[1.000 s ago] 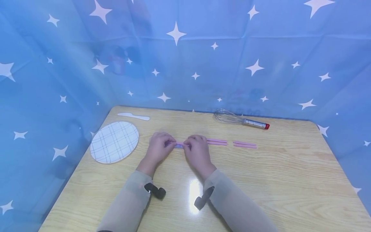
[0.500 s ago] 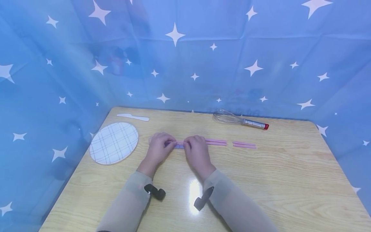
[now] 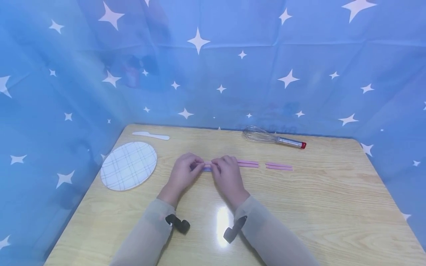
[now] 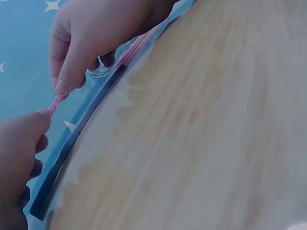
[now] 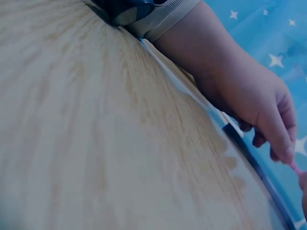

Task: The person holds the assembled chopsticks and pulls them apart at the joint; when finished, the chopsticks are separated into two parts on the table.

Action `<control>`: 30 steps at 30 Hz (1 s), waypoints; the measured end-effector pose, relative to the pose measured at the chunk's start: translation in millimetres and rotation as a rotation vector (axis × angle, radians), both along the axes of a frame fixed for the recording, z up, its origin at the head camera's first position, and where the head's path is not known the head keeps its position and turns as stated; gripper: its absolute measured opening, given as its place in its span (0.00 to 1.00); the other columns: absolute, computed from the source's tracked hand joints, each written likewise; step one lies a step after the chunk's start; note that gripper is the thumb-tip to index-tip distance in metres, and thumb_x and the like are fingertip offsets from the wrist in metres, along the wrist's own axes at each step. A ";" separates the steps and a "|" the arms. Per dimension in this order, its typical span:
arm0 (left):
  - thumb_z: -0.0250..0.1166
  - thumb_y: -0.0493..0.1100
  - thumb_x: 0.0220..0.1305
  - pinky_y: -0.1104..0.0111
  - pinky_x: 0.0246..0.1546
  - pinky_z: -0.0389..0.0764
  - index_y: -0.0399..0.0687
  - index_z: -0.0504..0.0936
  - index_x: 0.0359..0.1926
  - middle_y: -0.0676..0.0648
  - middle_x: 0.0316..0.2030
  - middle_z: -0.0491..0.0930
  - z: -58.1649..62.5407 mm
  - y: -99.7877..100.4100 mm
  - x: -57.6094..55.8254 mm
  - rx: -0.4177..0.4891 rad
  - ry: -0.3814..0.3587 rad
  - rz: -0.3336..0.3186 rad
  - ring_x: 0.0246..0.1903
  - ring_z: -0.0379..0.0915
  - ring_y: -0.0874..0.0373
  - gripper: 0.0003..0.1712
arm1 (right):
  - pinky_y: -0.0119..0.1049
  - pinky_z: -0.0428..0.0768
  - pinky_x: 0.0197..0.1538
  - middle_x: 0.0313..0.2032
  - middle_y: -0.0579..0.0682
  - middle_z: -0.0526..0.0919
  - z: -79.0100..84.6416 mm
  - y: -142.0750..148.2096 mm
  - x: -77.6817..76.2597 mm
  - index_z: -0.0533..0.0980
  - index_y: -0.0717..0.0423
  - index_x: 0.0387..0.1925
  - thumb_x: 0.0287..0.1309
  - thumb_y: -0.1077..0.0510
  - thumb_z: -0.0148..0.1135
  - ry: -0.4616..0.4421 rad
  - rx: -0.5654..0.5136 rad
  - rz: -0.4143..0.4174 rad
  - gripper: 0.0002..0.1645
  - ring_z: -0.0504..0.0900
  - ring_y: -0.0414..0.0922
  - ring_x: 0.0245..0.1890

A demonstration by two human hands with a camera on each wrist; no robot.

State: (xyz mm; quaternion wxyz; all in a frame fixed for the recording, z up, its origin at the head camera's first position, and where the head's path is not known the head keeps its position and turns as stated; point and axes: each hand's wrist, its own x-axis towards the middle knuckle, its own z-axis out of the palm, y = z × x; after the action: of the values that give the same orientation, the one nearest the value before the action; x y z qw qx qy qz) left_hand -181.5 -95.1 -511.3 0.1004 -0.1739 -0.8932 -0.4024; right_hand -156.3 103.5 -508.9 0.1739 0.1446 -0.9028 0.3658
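Note:
My left hand (image 3: pixel 182 173) and my right hand (image 3: pixel 228 175) are close together at the middle of the table. Between their thumbs and fingers they pinch a thin pink strip (image 4: pixel 53 104), soft-looking and slightly uneven. In the left wrist view it is held above a dark blue bar (image 4: pixel 79 132) on the table. Only a bit of that bar shows between the hands in the head view. The right wrist view has my left hand pinching one end of the strip, with my right hand barely in at the edge.
To the right lie two pairs of pink strips (image 3: pixel 279 166) on the wooden table (image 3: pixel 319 207). A whisk (image 3: pixel 273 137) rests near the back edge. At the left are a round checked board (image 3: pixel 129 166) and a white plastic knife (image 3: pixel 151 135). A starred blue curtain (image 3: pixel 213 66) hangs behind.
Both hands keep their pinch on the pink strip and have moved slightly right over the table. The head view has tilted a little; the other things stay put.

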 end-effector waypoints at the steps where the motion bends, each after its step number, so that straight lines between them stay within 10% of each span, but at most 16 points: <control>1: 0.74 0.47 0.71 0.60 0.49 0.81 0.52 0.89 0.43 0.55 0.42 0.84 0.4 -0.1 0.7 0.001 0.002 0.000 0.43 0.77 0.58 0.05 | 0.44 0.75 0.57 0.43 0.46 0.84 0.2 0.2 0.6 0.87 0.55 0.51 0.73 0.54 0.68 0.003 0.001 -0.001 0.12 0.75 0.47 0.48; 30: 0.77 0.48 0.66 0.62 0.53 0.78 0.55 0.91 0.41 0.60 0.39 0.86 -6.8 21.4 6.0 -0.045 0.147 -0.104 0.44 0.78 0.62 0.06 | 0.51 0.67 0.64 0.43 0.40 0.85 -4.8 40.9 14.2 0.86 0.46 0.46 0.73 0.48 0.67 -0.003 0.058 0.008 0.09 0.74 0.46 0.53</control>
State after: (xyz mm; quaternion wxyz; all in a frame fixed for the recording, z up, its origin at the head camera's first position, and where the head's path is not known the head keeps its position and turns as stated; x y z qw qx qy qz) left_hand -175.5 -73.7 -518.0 0.1406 -0.2514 -0.8820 -0.3729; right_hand -142.1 144.4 -513.7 0.1668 0.1524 -0.9127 0.3404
